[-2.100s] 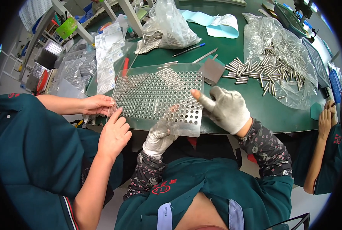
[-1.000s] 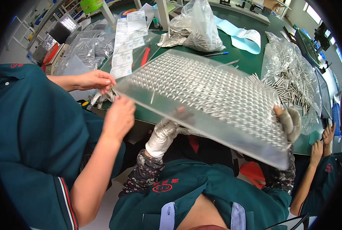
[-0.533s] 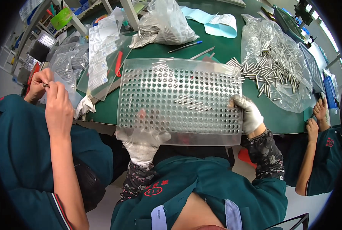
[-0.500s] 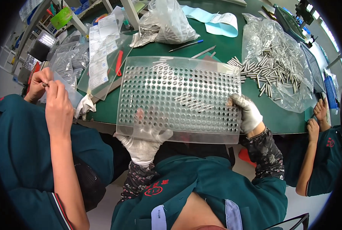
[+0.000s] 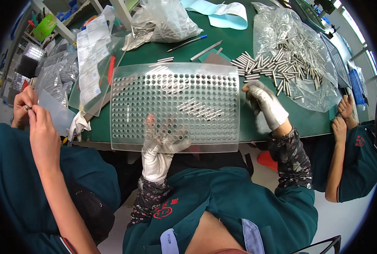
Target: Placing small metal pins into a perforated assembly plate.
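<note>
A clear plastic perforated tray, covered in rows of round holes, reaches out over the near table edge. Several metal pins lie slanted across its middle. My left hand, in a white glove with bare fingertips, supports the tray from below, its spread fingers showing through the plastic. Just off the tray's right edge is my right hand, gloved too and partly smeared by motion. Its fingers are apart, with nothing visible in them. Beyond it, a heap of loose metal pins spills from an opened clear plastic bag.
A tied plastic bag, a blue pen and a light-blue paper strip lie at the back. Printed sheets and a red-handled tool are on the left. Co-workers' hands show on both sides.
My right hand has let go of the tray's right edge and stands apart from it. The tray appears further left in view, my left hand still beneath it.
</note>
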A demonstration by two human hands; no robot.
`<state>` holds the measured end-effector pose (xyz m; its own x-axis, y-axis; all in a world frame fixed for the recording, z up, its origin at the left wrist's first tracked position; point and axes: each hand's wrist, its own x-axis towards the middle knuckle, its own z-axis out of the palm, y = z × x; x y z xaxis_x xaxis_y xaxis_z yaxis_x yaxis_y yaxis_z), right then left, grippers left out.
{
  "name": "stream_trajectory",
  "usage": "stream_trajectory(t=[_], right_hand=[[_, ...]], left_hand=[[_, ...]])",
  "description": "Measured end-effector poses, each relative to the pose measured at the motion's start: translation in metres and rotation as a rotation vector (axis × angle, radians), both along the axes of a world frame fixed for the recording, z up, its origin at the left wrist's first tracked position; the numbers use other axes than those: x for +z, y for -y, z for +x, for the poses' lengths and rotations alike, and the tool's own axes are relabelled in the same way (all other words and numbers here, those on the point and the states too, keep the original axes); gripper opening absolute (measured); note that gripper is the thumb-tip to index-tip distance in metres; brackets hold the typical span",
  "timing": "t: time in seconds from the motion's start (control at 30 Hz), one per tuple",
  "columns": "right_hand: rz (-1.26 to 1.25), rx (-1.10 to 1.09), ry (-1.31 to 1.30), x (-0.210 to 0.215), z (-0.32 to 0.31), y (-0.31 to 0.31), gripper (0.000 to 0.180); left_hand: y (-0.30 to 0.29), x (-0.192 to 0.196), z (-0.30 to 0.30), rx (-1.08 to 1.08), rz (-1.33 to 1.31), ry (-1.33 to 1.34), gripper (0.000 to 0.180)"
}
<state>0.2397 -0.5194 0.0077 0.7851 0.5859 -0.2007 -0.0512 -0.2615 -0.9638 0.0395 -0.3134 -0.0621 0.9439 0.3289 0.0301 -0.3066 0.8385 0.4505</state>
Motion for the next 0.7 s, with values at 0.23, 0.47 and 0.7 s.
stream_trajectory(t=[0.23, 0.47, 0.7], right_hand=[[0.489, -0.258, 0.040, -0.005, -0.007, -0.012, 0.019], [0.551, -0.220, 0.216, -0.020, -0.020, -0.037, 0.027], [0.513, -0.196, 0.257, -0.026, -0.021, -0.044, 0.022]], left_hand=[[0.000, -0.001, 0.002, 0.047, 0.046, 0.003, 0.062], [0.001, 0.002, 0.003, 0.053, 0.055, -0.019, 0.064], [0.000, 0.003, 0.002, 0.035, 0.032, -0.003, 0.064]])
